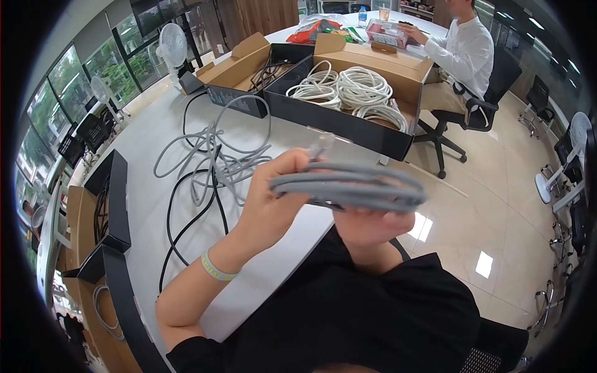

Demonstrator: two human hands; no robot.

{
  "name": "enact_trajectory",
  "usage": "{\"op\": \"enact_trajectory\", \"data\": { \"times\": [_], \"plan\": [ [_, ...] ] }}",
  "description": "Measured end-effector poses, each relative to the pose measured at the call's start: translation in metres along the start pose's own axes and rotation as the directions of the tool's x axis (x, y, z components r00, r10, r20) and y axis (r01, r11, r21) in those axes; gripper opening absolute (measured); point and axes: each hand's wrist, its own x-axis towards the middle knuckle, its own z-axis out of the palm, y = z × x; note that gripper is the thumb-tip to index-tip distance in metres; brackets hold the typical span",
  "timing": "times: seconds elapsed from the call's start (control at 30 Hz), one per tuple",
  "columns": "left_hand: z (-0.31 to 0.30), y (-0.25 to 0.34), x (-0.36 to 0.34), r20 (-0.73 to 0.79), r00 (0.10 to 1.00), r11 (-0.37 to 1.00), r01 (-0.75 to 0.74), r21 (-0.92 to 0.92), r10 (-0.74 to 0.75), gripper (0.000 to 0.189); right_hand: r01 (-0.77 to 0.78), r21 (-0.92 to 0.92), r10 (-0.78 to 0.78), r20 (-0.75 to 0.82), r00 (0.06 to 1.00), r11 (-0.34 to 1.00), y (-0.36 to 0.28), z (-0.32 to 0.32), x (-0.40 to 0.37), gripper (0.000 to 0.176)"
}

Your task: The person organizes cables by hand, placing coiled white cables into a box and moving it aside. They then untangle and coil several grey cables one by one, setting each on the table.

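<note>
While the left hand point(273, 202) and right hand point(373, 227) clamp the grey cable coil point(348, 186), a slackened grip could spring its loops.

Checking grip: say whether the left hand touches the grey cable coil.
Touching. Head view shows the left hand closed around the grey cable coil.

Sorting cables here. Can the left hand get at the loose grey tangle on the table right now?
Probably not yet: the left hand is closed on the coiled grey cable. The tangle lies just beyond it with nothing between.
</note>
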Motion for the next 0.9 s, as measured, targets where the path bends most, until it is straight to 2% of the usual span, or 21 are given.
{"op": "enact_trajectory", "data": {
  "times": [0.03,0.07,0.1,0.13,0.17,0.23,0.3,0.33,0.37,0.4,0.43,0.47,0.5,0.53,0.57,0.63,0.67,0.77,0.8,0.87,0.9],
  "plan": [
    [0.001,-0.006,-0.001,-0.132,0.991,0.991,-0.045,-0.129,0.027,0.017,0.001,-0.004,-0.001,-0.001,1.0,1.0,0.005,-0.001,-0.002,0.016],
    [0.002,-0.009,-0.002,-0.268,0.963,0.964,-0.105,-0.246,0.036,0.012,0.045,-0.179,-0.053,-0.037,0.998,0.983,0.011,-0.003,-0.005,0.013],
    [0.002,-0.004,-0.002,-0.271,0.962,0.964,-0.105,-0.244,0.036,0.012,0.08,-0.349,-0.11,-0.065,0.992,0.934,0.017,-0.004,-0.007,0.011],
    [0.004,0.006,-0.001,-0.383,0.923,0.949,-0.105,-0.296,-0.017,0.013,0.101,-0.621,-0.171,-0.054,0.984,0.777,0.021,0.0,-0.004,0.011],
    [0.004,0.012,0.001,-0.485,0.871,0.931,-0.117,-0.346,-0.071,0.015,0.102,-0.62,-0.169,-0.051,0.984,0.778,0.022,-0.004,-0.002,0.011],
    [-0.01,0.017,0.0,-0.493,0.868,0.943,-0.119,-0.309,-0.052,0.015,0.188,-0.878,-0.12,0.15,0.981,0.441,0.024,-0.017,0.004,0.014],
    [-0.028,0.019,-0.001,-0.233,0.972,0.855,-0.092,-0.51,-0.034,0.016,0.177,-0.909,-0.036,0.176,0.984,0.378,0.026,-0.018,0.004,0.024],
    [-0.027,0.024,0.001,-0.334,0.942,0.946,-0.084,-0.312,-0.027,0.018,0.061,-0.914,-0.047,0.046,0.998,0.402,0.033,-0.016,0.0,0.035],
    [-0.029,0.028,0.002,-0.311,0.95,0.943,-0.086,-0.32,-0.019,0.018,-0.05,-0.904,-0.058,-0.082,0.995,0.425,0.038,-0.016,-0.001,0.046],
    [-0.036,0.033,0.001,-0.345,0.918,0.96,-0.11,0.257,0.197,0.018,-0.016,-0.95,-0.091,-0.046,0.995,0.311,0.039,-0.021,0.001,0.068],
    [-0.038,0.036,0.001,-0.256,0.877,0.656,-0.085,0.75,0.407,0.018,-0.003,-0.955,-0.105,-0.035,0.994,0.296,0.036,-0.021,0.003,0.068],
    [-0.036,0.038,0.001,-0.244,0.877,0.656,-0.102,0.748,0.414,0.018,0.149,-0.988,-0.234,0.135,0.963,0.046,0.033,-0.018,0.005,0.072],
    [-0.033,0.039,-0.001,-0.116,0.87,0.416,-0.109,0.903,0.48,0.014,0.261,-0.94,-0.312,0.321,0.894,-0.218,0.031,-0.013,0.008,0.076],
    [-0.031,0.039,-0.003,0.02,0.862,0.143,-0.107,0.984,0.506,0.012,0.397,-0.854,-0.309,0.498,0.81,-0.338,0.027,-0.007,0.018,0.078],
    [-0.026,0.037,-0.004,0.022,0.862,0.146,-0.111,0.983,0.506,0.012,0.395,-0.852,-0.309,0.499,0.809,-0.343,0.023,0.0,0.023,0.078],
    [-0.008,0.031,-0.007,0.292,0.873,-0.185,-0.236,0.954,0.391,0.012,0.502,-0.815,0.202,0.461,0.864,-0.288,0.016,0.008,0.027,0.08],
    [-0.002,0.025,-0.009,0.268,0.888,-0.17,-0.218,0.961,0.375,0.016,0.448,-0.878,0.191,0.417,0.889,-0.167,0.018,0.002,0.029,0.079],
    [0.003,0.03,-0.01,0.299,0.909,-0.199,-0.248,0.948,0.29,0.016,0.459,-0.876,0.391,0.375,0.841,-0.147,0.004,-0.007,0.031,0.075],
    [0.002,0.03,-0.01,0.297,0.911,-0.201,-0.246,0.948,0.288,0.016,0.458,-0.877,0.39,0.375,0.841,-0.143,0.002,-0.01,0.031,0.075],
    [0.0,0.031,-0.007,0.257,0.939,0.003,-0.265,0.964,0.23,0.016,0.469,-0.86,0.371,0.377,0.849,-0.201,-0.001,-0.015,0.032,0.062],
    [-0.001,0.034,-0.007,0.258,0.939,-0.001,-0.265,0.964,0.229,0.016,0.47,-0.86,0.368,0.379,0.849,-0.199,-0.004,-0.022,0.033,0.062]
  ]
}}
